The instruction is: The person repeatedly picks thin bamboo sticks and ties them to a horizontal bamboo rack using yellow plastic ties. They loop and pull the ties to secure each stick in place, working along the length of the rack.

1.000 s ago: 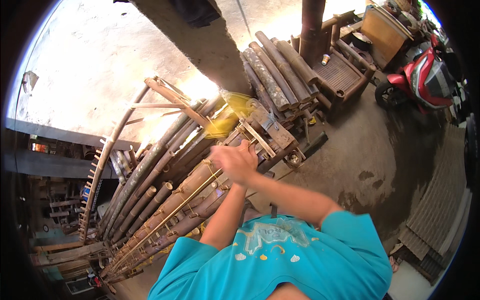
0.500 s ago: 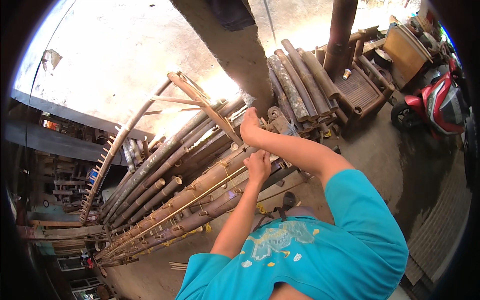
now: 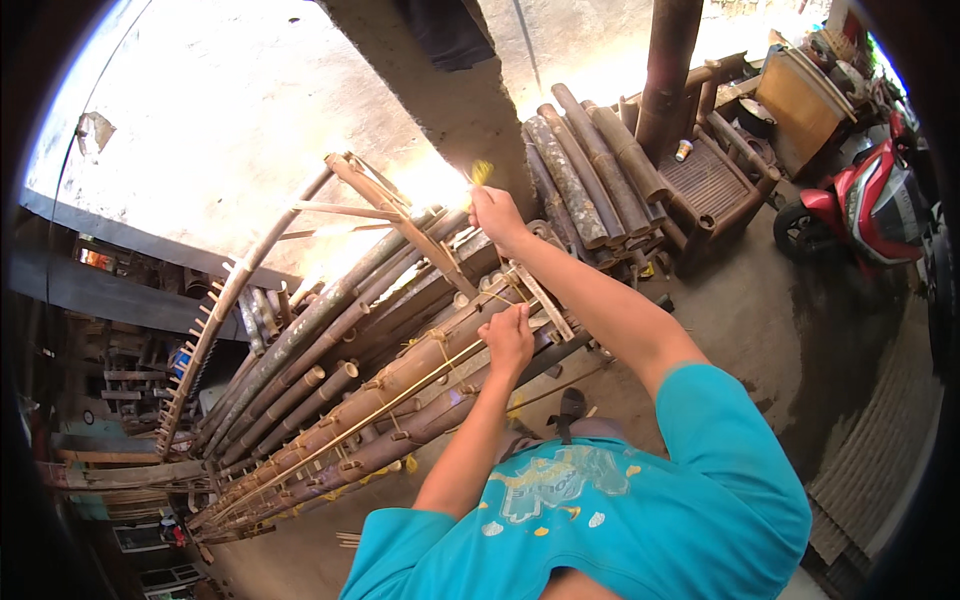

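Observation:
My right hand (image 3: 496, 217) is raised beyond the bamboo frame, its fingers closed on a small yellow bundle (image 3: 481, 172) that looks like cord and is blurred. Nearer to me, my left hand (image 3: 508, 338) is closed at the right end of the frame; what lies inside its fingers is hidden. A thin pale strip (image 3: 400, 394) runs along the frame up to this hand. Just above its fingertips, yellowish cord (image 3: 497, 296) crosses the thick bamboo pole (image 3: 425, 362). A second, darker bamboo pole (image 3: 430, 418) lies alongside, with short pegs between the two.
Behind the frame, long bamboo poles (image 3: 300, 345) lie stacked, beside a curved pegged bamboo piece (image 3: 205, 345). A concrete post (image 3: 450, 110) stands ahead. Cut bamboo lengths (image 3: 590, 175), a bamboo bench (image 3: 708, 178) and a red motorbike (image 3: 870, 205) are to the right.
My right hand has moved away from the left hand, forward and slightly left, and the yellow bundle now shows above it. My left hand stays low at the frame. The view has shifted slightly.

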Motion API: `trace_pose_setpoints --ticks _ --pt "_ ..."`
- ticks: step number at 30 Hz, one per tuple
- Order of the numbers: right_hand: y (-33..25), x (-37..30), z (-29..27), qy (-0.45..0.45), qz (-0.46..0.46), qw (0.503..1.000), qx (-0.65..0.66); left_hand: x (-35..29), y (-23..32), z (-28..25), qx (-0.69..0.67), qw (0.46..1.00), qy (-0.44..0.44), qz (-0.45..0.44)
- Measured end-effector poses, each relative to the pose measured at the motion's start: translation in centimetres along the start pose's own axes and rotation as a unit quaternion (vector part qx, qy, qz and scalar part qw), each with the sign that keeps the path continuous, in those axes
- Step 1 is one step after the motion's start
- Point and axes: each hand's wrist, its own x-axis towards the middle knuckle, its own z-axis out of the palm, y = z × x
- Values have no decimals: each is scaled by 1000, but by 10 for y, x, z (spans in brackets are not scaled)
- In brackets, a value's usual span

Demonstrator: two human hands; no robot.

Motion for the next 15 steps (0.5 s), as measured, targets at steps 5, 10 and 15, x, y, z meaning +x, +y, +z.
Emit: trace_pose_setpoints --ticks 5,10,15 --pt "-92 -127 -34 -458 -327 639 -525 -11 -6 -5 16 999 39 2" --pt "44 -279 -131 -255 -13 865 -431 -10 5 1 12 999 32 34" --pt "75 -278 -120 -225 -52 854 -467 60 19 -34 -312 949 22 -39"
